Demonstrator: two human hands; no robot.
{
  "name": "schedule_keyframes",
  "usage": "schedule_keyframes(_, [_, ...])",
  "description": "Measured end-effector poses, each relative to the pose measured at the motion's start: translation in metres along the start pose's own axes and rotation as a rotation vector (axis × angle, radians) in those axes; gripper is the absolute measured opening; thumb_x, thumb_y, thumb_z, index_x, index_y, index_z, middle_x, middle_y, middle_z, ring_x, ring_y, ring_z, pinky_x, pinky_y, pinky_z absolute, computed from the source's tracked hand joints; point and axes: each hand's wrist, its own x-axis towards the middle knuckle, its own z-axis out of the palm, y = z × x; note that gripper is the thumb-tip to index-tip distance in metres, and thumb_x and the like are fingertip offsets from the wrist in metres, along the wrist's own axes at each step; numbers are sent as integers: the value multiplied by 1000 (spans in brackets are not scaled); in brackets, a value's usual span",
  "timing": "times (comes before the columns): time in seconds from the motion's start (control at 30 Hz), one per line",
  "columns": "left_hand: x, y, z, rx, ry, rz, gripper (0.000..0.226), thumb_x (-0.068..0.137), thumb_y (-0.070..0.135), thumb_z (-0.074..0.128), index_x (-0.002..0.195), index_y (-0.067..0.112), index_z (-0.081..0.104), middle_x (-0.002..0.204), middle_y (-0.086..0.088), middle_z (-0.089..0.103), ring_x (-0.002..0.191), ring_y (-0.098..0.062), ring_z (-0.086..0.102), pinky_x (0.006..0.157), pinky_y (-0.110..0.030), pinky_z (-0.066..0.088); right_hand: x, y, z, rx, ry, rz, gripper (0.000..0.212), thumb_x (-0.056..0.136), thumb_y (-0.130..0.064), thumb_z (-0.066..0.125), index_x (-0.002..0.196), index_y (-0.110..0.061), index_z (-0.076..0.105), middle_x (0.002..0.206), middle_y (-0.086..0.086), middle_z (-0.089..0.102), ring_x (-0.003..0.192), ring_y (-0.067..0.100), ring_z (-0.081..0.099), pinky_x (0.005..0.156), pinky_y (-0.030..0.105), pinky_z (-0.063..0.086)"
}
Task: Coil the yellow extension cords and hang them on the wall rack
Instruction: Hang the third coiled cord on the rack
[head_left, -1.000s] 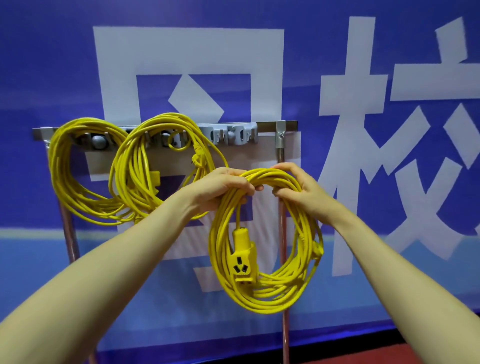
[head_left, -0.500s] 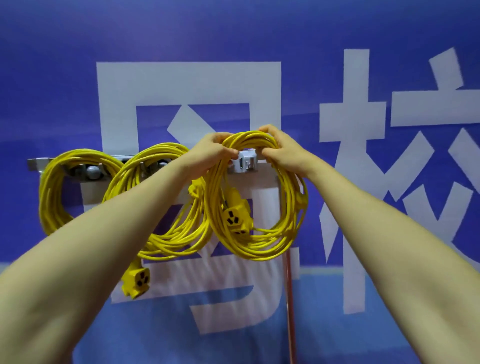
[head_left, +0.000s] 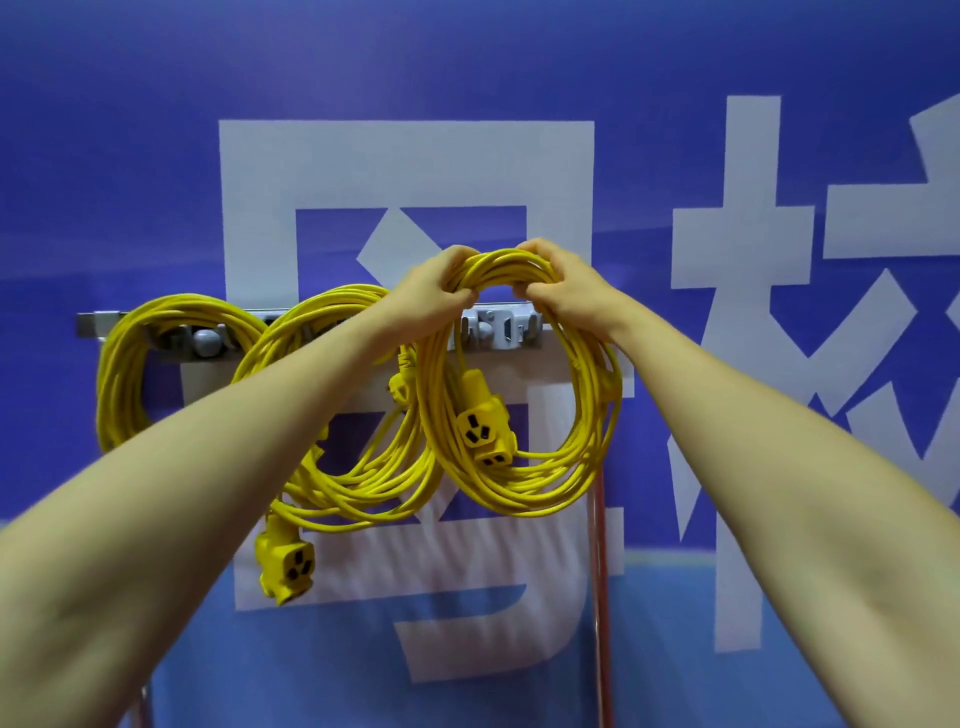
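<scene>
**Third yellow coil held up at the rack's right end**

Both arms reach up to the wall rack (head_left: 85, 325), a grey bar fixed across a blue banner (head_left: 130, 156) with big white characters. The left hand (head_left: 431, 296) and the right hand (head_left: 566, 291) each clench the top of the third coil (head_left: 524, 496) of yellow extension cord. Their fingers curl round the bundled strands, and the two fists are close together with a short arch of cord between them. That arch sits just above the rack's right end, over a grey clip (head_left: 506, 330) that shows through the loop (whether any strand touches the clip, I cannot tell from here). The rest of the coil hangs in front of the rack and well below it, roughly round. Its yellow socket block (head_left: 483, 428) dangles inside the loop, face towards the room.

Two more cords hang on the rack. The first coil (head_left: 111, 374) drapes from the rack's left end, its lower part hidden behind the left forearm. The second coil (head_left: 363, 506) hangs from the rack's middle, stretched longer and slanting below the bar. Its strands overlap the left edge of the held coil, and its socket (head_left: 288, 569) hangs lowest of all, beneath the rack's middle. A thin reddish pole (head_left: 601, 597) runs straight down below the rack's right end, just behind the held coil's right side.
</scene>
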Motion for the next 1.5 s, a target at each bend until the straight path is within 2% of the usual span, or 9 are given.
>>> schedule_keyframes(0.2, [2, -5, 4, 117, -10, -20, 40, 93, 12, 57, 132, 12, 47, 118, -12, 60, 109, -29, 57, 94, -41, 46, 5, 8, 6, -15, 7, 33, 34, 87, 3, 54, 118, -10, 56, 101, 13, 66, 94, 25, 64, 82, 39, 52])
schedule_keyframes(0.3, [5, -5, 9, 101, 64, -38, 49, 88, 16, 68, 131, 8, 45, 125, -13, 57, 114, -27, 54, 92, -34, 43, 2, 18, 6, 13, 41, 44, 33, 85, 0, 62, 116, -9, 60, 96, 6, 66, 85, 14, 61, 81, 30, 50])
schedule_keyframes(0.43, [-2, -14, 13, 78, 195, 15, 37, 83, 21, 74, 114, 10, 57, 115, -10, 62, 101, -19, 57, 80, -26, 43, -4, 21, 7, 22, 79, 6, 33, 84, -2, 63, 116, -11, 63, 102, 6, 68, 90, 12, 62, 83, 24, 51])
schedule_keyframes(0.6, [-4, -18, 12, 50, 197, 47, 35, 85, 24, 72, 116, 10, 61, 117, -9, 62, 100, -16, 56, 80, -23, 42, -6, 29, 8, -224, 247, -71, 35, 83, -19, 69, 114, -26, 57, 115, 3, 54, 97, 21, 55, 85, 39, 52])
schedule_keyframes(0.7, [-4, -18, 14, 91, 204, 61, 34, 87, 23, 69, 117, 9, 64, 115, -12, 60, 98, -16, 54, 80, -22, 40, -10, 39, 7, -448, 254, -159, 46, 87, -18, 65, 131, -24, 53, 125, 8, 45, 108, 25, 52, 87, 45, 50])
schedule_keyframes(0.93, [-6, -23, 21, 107, 241, 74, 35, 89, 23, 67, 121, 8, 66, 113, -13, 58, 104, -24, 56, 85, -24, 39, -16, 55, 13, -686, 205, -314, 54, 94, -12, 52, 146, -21, 36, 125, 12, 57, 111, 30, 55, 80, 49, 53])
schedule_keyframes(1.1, [-6, -25, 21, 214, 208, 81, 35, 96, 25, 56, 128, 9, 61, 120, -13, 55, 109, -24, 53, 85, -20, 35, -24, 61, 16, -624, 129, -267, 64, 96, -8, 46, 151, -24, 18, 152, 4, 34, 137, 23, 35, 108, 40, 37])
schedule_keyframes(1.3, [-8, -26, 22, 400, 176, 147, 34, 101, 24, 47, 130, 11, 60, 122, -13, 52, 117, -27, 42, 91, -29, 34, -43, 69, 30, -606, 125, -233, 72, 95, -7, 44, 152, -20, 2, 160, -1, 9, 146, 18, 17, 118, 38, 22])
schedule_keyframes(1.5, [-15, -23, 25, 668, 205, 164, 41, 100, 24, 45, 139, 15, 49, 132, -8, 51, 128, -29, 35, 99, -38, 27, -58, 63, 37, -461, 188, -113, 62, 101, -14, 39, 152, -24, 6, 155, 4, 26, 141, 24, 28, 117, 48, 22])
